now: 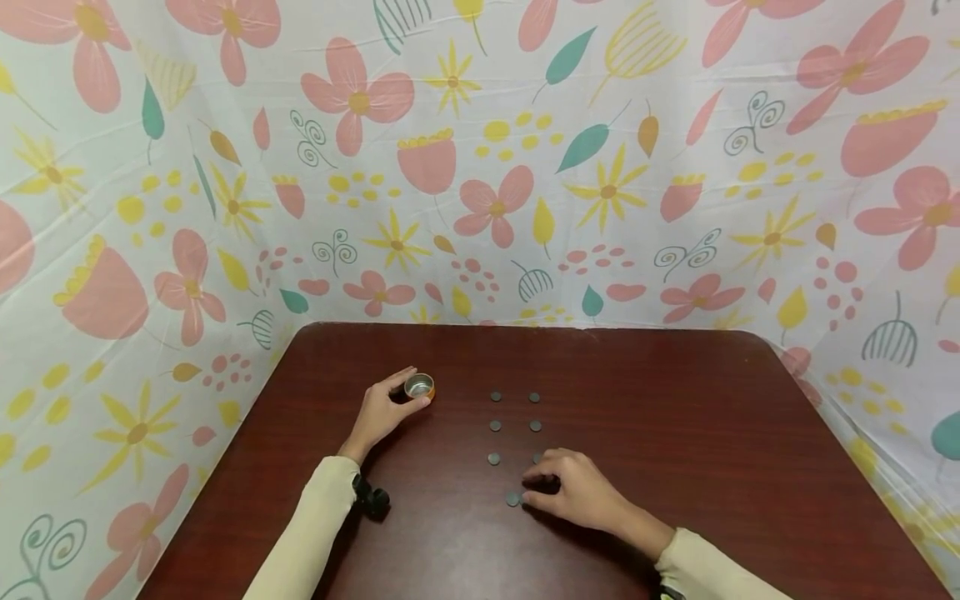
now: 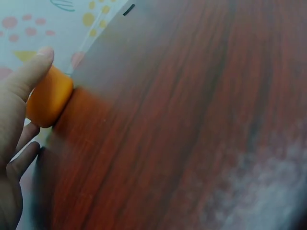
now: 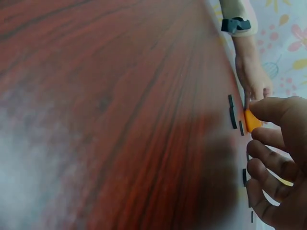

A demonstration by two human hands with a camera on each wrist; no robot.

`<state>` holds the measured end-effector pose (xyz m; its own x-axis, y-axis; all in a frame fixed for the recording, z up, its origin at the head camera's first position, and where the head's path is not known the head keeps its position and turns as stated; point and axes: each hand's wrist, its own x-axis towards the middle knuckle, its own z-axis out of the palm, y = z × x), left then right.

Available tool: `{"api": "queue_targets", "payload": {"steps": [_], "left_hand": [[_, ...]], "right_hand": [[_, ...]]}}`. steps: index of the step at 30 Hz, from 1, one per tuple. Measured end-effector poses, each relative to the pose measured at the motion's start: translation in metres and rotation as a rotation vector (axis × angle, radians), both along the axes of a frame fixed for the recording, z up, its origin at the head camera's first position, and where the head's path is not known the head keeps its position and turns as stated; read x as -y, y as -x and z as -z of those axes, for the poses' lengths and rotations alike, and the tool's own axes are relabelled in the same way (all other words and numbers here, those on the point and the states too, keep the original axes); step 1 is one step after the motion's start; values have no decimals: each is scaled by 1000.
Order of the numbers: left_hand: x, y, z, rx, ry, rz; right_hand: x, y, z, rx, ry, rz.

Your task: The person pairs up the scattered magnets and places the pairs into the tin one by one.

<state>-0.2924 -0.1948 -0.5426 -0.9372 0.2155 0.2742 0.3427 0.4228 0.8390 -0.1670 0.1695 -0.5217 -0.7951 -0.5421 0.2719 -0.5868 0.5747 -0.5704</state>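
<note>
My left hand (image 1: 381, 414) grips a small round tin (image 1: 420, 387) between thumb and fingers at the table's far left. The tin is orange outside, bare metal inside, with its mouth facing up; its orange side (image 2: 52, 98) shows in the left wrist view. Low over the near part of the table, my right hand (image 1: 573, 490) has its fingers bent and its thumb and forefinger apart. The thumb tip is right at a small grey disc (image 1: 513, 499). Another disc (image 1: 536, 458) is partly hidden behind the fingers. In the right wrist view nothing shows between the fingertips (image 3: 256, 134).
Several more grey discs lie in two columns, among them a far left one (image 1: 496, 397) and a far right one (image 1: 534, 397). The dark wooden table (image 1: 675, 400) has rounded far corners. A flower-printed cloth (image 1: 495, 167) hangs around it. A black wrist device (image 1: 371, 498) sits on the left forearm.
</note>
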Motion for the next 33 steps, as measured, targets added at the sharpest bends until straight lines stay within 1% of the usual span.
{"api": "queue_targets", "payload": {"steps": [2,7,9,15,24,28,33], "left_hand": [[1,2,2,10,10,-10],[3,4,5,23,27,-22],[3,5,5,30,29,-22],[3,3,6,57,31,-33],[3,2,5,67,31,-33],[3,2,4,77,36,-40],[3,1,1,80,33,-45]], "right_hand": [[2,1,0,17,-17,-6],[7,0,3,98,-70,-12],[9,-2,3,110,-79,-4],[14,-4,4,76,-69,22],[18,-4,7,26,-39,14],[19,-3,5,-4,-24,24],[18,-3,2,-4,-16,25]]}}
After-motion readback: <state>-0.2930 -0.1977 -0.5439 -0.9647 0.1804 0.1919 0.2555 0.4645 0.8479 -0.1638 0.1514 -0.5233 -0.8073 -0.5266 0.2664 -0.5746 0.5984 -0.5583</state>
